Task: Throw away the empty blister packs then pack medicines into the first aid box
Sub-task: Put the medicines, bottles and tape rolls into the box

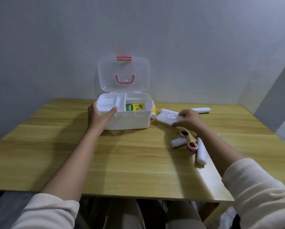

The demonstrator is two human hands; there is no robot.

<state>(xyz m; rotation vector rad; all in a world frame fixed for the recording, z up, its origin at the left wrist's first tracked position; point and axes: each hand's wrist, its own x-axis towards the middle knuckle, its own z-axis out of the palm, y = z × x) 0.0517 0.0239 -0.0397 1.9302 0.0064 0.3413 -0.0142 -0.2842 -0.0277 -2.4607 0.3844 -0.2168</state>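
A white first aid box (130, 120) stands open on the wooden table (122, 159), its clear lid (123, 75) with a pink handle upright. Inside, a white tray (108, 103) covers the left part and a green and orange medicine pack (134, 107) lies in the right part. My left hand (99, 115) grips the box's front left rim, thumb on the tray. To the right of the box, my right hand (188, 120) closes on a flat white medicine box (167, 116) with a round label.
A yellow and white item (153, 109) leans against the box's right side. A white tube (201, 110) lies behind my right hand. Nearer me lie a small white bottle (178, 142), two red-centred tape rolls (192, 147) and a long white packet (201, 152). A grey wall stands behind.
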